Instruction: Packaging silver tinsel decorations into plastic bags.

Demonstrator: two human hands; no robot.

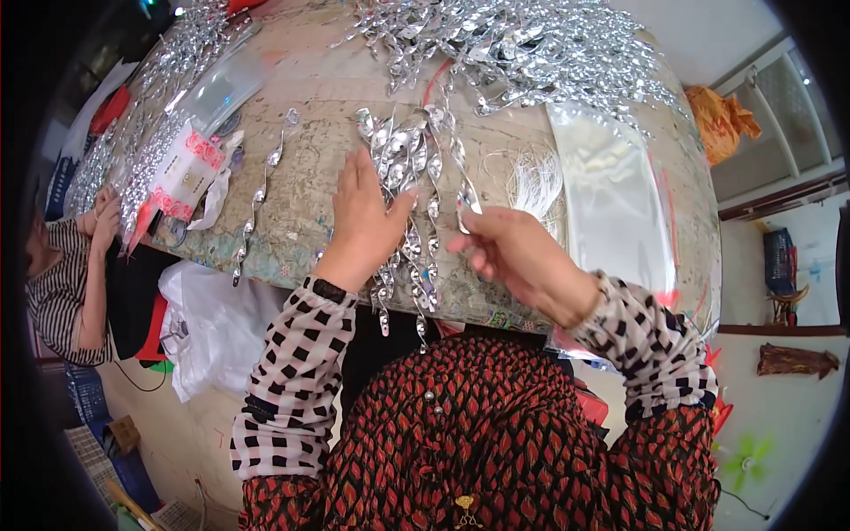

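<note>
A small bunch of twisted silver foil strips (412, 164) lies in front of me, some of their ends hanging over the table's near edge. My left hand (367, 217) rests along the left side of this bunch, fingers stretched out and thumb apart. To the right, my right hand (527, 257) pinches the lower end of one silver spiral strip (462, 190) between thumb and fingers. A single spiral strip (258, 195) lies apart to the left. Just beyond my right hand is a bundle of thin white strings (535, 181).
A large heap of silver spirals (522, 53) covers the far side of the worn table (305, 71). Clear plastic sleeves (611, 203) lie at the right. Leftward are a pink-and-white package (186, 173) and another person's hands (106, 217). A white plastic bag (208, 323) hangs below the edge.
</note>
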